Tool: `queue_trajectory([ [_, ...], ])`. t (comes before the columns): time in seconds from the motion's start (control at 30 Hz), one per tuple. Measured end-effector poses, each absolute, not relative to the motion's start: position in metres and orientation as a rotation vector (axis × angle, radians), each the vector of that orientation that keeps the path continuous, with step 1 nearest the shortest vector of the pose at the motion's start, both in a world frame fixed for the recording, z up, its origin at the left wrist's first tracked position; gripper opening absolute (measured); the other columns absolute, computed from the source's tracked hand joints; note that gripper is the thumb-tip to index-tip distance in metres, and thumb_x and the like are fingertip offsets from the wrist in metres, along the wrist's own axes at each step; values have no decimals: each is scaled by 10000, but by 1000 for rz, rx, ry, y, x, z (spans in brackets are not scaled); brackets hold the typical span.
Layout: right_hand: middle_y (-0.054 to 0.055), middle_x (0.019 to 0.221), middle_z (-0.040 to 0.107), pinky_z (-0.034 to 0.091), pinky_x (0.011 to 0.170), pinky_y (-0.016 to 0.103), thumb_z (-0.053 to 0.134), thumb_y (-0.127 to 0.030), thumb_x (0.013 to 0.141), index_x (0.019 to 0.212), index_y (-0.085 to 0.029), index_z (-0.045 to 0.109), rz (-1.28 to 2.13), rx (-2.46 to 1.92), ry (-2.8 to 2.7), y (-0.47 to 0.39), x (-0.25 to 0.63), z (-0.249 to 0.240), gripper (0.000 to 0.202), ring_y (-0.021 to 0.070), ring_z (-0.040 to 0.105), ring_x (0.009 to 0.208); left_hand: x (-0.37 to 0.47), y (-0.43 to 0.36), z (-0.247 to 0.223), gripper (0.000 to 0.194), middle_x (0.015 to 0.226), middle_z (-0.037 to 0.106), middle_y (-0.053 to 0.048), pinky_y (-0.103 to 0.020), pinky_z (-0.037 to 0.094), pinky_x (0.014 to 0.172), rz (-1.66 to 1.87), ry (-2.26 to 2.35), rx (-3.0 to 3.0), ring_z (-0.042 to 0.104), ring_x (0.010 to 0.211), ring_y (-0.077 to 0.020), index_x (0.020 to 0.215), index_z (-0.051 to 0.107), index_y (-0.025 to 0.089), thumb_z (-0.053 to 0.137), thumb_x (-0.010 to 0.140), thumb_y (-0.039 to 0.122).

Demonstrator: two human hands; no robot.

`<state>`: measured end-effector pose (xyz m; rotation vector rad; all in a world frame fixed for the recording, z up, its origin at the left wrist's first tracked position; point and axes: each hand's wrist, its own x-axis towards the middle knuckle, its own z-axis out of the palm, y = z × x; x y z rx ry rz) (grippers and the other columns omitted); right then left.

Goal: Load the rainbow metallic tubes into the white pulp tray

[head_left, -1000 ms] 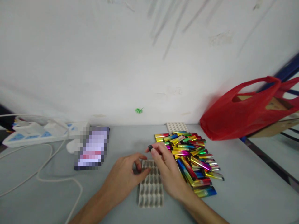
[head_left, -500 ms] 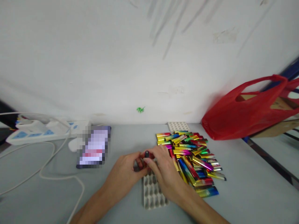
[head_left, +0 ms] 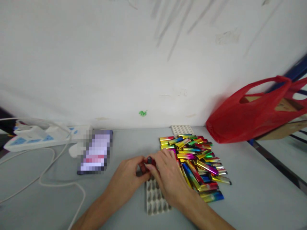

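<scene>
My left hand [head_left: 130, 174] and my right hand [head_left: 166, 175] meet at the middle of the grey table. Their fingers pinch a small dark piece [head_left: 149, 160] with a round end facing up; the rest of it is hidden by the fingers. Beneath my right hand lies a pale tray [head_left: 157, 199] with rows of oval hollows, its far end covered by the hands. Right beside my right hand is a heap of shiny multicoloured foil tubes [head_left: 196, 159], which look like lighter casings.
A second pale tray [head_left: 181, 129] sits by the wall behind the heap. On the right stands a red bag [head_left: 249, 111] with cardboard inside. To the left are a phone [head_left: 96, 151], a white power strip [head_left: 35, 140] and loose white cables [head_left: 59, 183].
The view has shifted slightly. Both hands keep nearly the same pose around the small dark piece, with only slight finger movement.
</scene>
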<state>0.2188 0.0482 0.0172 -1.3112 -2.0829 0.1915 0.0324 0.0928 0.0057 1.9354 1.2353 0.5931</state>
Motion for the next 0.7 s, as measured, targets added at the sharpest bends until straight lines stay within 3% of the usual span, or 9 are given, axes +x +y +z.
queue_trajectory([
  [0.23,52,1057,747,455,889,415,644,-249,1144,1088,-207,656,159,-1326,-2067,49,218,17,71,271,620,986,32,94,7,109,801,787,9,-311,429,728,591,1252,1944,669,721,-237,866,747,240,692,859,335],
  [0.37,65,1086,747,480,906,411,629,-239,1148,1114,-201,660,244,-1324,-2099,48,218,21,59,274,621,1021,32,95,9,142,815,790,4,-314,431,731,589,1251,1953,669,738,-244,915,763,238,678,875,344],
  [0.5,81,1099,739,484,941,446,619,-277,1150,1129,-197,678,257,-1347,-2147,45,218,23,101,291,615,1048,32,95,10,90,843,807,-12,-321,442,732,591,1262,1957,686,766,-256,839,713,239,673,843,320],
  [0.6,86,1137,722,475,994,485,613,-330,1137,1221,-209,684,278,-1336,-2074,43,219,24,164,305,600,1086,32,95,10,84,863,818,-14,-324,460,739,588,1255,1953,707,787,-261,854,712,245,673,846,319],
  [0.7,124,1183,716,464,1013,527,553,-278,1124,1303,-191,683,134,-1432,-1945,46,222,22,238,336,591,1125,32,95,10,128,839,803,-8,-327,455,743,579,1272,1947,705,783,-258,866,729,245,712,874,371],
])
